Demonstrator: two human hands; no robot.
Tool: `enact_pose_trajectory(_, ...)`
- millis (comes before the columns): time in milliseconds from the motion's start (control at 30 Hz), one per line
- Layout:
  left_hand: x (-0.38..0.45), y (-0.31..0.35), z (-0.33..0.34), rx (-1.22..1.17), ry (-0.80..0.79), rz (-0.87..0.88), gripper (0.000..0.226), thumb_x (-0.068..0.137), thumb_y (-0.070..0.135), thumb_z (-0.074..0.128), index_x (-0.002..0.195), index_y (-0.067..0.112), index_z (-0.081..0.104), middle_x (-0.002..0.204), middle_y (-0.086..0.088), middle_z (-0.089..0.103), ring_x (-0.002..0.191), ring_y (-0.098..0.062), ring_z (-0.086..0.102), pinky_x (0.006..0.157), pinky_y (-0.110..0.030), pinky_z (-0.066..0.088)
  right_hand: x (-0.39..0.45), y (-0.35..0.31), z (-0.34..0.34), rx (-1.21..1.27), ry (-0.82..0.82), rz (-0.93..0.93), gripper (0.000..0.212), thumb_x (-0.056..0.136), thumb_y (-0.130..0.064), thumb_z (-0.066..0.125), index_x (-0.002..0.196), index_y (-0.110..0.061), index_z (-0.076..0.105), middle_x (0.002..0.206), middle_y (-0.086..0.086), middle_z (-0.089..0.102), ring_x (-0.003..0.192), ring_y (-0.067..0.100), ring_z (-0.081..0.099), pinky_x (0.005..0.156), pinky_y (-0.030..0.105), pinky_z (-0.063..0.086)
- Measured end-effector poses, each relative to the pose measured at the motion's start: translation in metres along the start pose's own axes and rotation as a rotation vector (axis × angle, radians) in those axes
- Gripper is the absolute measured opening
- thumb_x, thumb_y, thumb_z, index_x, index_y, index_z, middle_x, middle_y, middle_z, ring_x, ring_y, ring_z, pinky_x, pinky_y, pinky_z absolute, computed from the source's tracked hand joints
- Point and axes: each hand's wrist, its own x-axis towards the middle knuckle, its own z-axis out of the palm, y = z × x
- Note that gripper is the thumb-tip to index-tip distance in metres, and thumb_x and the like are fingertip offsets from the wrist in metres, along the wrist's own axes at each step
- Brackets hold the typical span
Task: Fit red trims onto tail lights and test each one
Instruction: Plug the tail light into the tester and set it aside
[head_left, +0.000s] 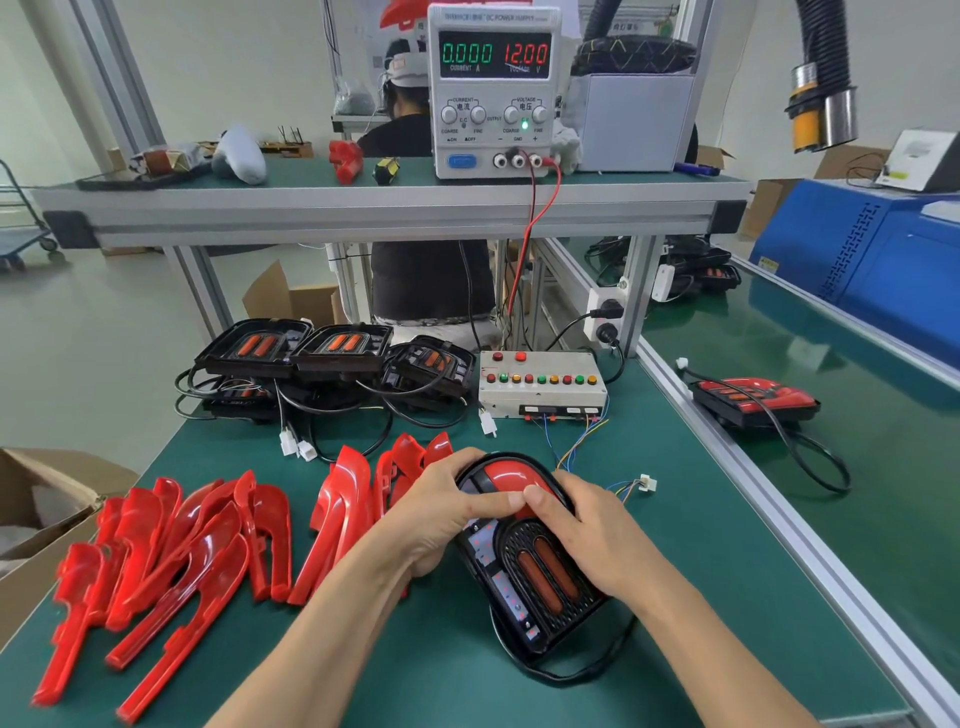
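Note:
A black tail light (540, 571) lies on the green mat in front of me, with a red trim (506, 475) seated on its upper end. My left hand (441, 512) grips the light's left side, thumb pressing the trim. My right hand (587, 530) curls round the right side, its thumb meeting the left thumb on the trim. The light's cable loops below it, ending in a white connector (647, 483). Several loose red trims (176, 551) lie in a pile at the left.
Several untrimmed tail lights (332, 348) are stacked at the back left. A test box (540, 387) with coloured buttons stands behind the light. A power supply (493, 88) on the shelf reads 12.00 V. A finished tail light (753, 400) lies on the right conveyor. A cardboard box (47, 499) sits at the left edge.

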Motion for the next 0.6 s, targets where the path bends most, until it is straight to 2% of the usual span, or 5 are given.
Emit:
enact_pose_trajectory(200,0.0,-0.003,0.001,-0.012,0.007,0.017,0.04,0.072,-0.004,0.084,0.108,-0.001,0.066,0.098,-0.015,0.076,0.089,-0.023,0.073,0.077,-0.026,0.057,-0.002,0.003,0.0,0.029,0.062,-0.037,0.066,0.08,-0.091,0.036,0.096,-0.034,0.067,0.084,-0.012,0.07,0.079,0.002,0.064,0.074,0.026,0.051)
enact_pose_trajectory(333,-0.003,-0.001,0.002,0.004,0.025,0.029,0.043,0.072,-0.001,0.085,0.11,-0.001,0.065,0.102,-0.018,0.076,0.092,-0.025,0.073,0.081,-0.03,0.058,-0.002,0.0,0.0,0.02,0.081,-0.04,0.061,0.081,-0.088,0.039,0.091,-0.035,0.068,0.078,-0.009,0.07,0.071,0.006,0.063,0.071,0.03,0.051)
enact_pose_trajectory(400,-0.003,-0.001,0.003,0.022,0.02,0.025,0.045,0.073,0.002,0.086,0.112,-0.001,0.065,0.106,-0.02,0.075,0.095,-0.027,0.073,0.086,-0.033,0.059,-0.002,-0.001,-0.002,0.074,0.049,-0.039,0.054,0.083,-0.086,0.044,0.092,-0.039,0.069,0.08,-0.011,0.072,0.071,0.007,0.064,0.07,0.029,0.052)
enact_pose_trajectory(500,-0.001,-0.001,0.001,0.018,0.05,-0.008,0.042,0.074,0.002,0.085,0.111,0.0,0.066,0.106,-0.02,0.075,0.095,-0.028,0.073,0.09,-0.038,0.059,-0.009,0.002,-0.012,0.2,-0.089,-0.054,0.034,0.093,-0.071,0.048,0.094,-0.045,0.069,0.085,-0.019,0.071,0.078,-0.001,0.064,0.074,0.018,0.049)
enact_pose_trajectory(600,-0.001,-0.001,-0.005,-0.036,0.077,-0.059,0.047,0.07,0.007,0.087,0.112,0.001,0.067,0.106,-0.021,0.075,0.093,-0.031,0.073,0.093,-0.044,0.058,-0.019,0.018,-0.021,0.13,-0.146,0.002,0.031,0.098,-0.059,0.05,0.1,-0.036,0.071,0.095,-0.009,0.07,0.089,0.01,0.066,0.089,0.034,0.052)
